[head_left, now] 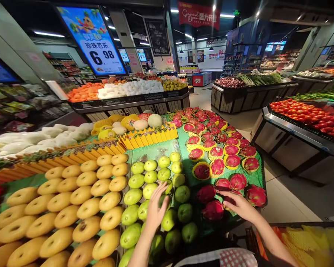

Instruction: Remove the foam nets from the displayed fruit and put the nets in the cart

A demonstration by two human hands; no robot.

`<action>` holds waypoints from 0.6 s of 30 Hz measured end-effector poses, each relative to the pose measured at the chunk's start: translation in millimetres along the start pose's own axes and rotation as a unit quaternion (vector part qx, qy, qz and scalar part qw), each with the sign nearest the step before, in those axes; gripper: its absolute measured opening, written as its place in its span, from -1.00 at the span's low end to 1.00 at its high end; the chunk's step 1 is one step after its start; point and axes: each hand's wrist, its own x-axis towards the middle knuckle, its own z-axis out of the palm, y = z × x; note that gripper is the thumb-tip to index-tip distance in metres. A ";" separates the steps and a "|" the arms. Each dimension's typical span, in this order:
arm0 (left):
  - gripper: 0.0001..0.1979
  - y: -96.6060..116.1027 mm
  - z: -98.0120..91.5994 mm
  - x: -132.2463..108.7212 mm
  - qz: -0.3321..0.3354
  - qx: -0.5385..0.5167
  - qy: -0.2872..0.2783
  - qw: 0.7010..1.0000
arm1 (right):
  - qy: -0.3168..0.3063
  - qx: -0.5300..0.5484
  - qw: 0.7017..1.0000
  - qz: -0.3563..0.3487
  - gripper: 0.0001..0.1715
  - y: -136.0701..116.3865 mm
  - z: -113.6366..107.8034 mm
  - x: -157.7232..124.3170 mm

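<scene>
My left hand point(155, 208) reaches over the green mangoes point(144, 193) on the display table, fingers spread and touching one mango near the middle of the pile; it holds nothing. My right hand point(237, 204) lies palm down on the red dragon fruits point(213, 209) at the table's near right corner, fingers stretched over one fruit. Left of the green ones lie rows of yellow mangoes point(80, 196). More dragon fruits point(217, 152) in yellow foam nets fill the right side of the green mat point(156, 150).
Yellow dividers point(149, 139) and melons point(144, 122) lie farther back. A tomato stand point(308, 115) is to the right across a tiled aisle point(284, 196). A crate with yellow netting point(308, 241) sits at lower right. A price screen point(96, 40) hangs above.
</scene>
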 end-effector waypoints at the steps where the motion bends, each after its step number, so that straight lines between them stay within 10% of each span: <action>1: -0.48 1.7 12.0 7.2 0.026 0.018 -0.030 0.999 | 0.032 0.055 0.998 0.001 -0.38 0.6 -2.1 -10.1; 3: -0.31 5.6 40.2 16.1 0.077 0.051 -0.149 0.984 | 0.093 0.157 0.983 0.022 -0.38 3.5 -5.5 -26.8; 6: -0.32 12.0 73.7 17.5 0.073 0.076 -0.183 0.977 | 0.200 0.214 0.954 0.064 -0.34 11.0 -7.3 -40.5; 12: -0.44 35.3 73.8 1.2 0.106 0.115 -0.250 0.955 | 0.278 0.228 0.928 0.093 -0.30 11.5 3.1 -33.4; 18: -0.42 58.5 80.7 -29.9 0.000 0.191 -0.147 0.971 | 0.226 0.249 0.938 0.083 -0.33 -1.4 32.5 -6.2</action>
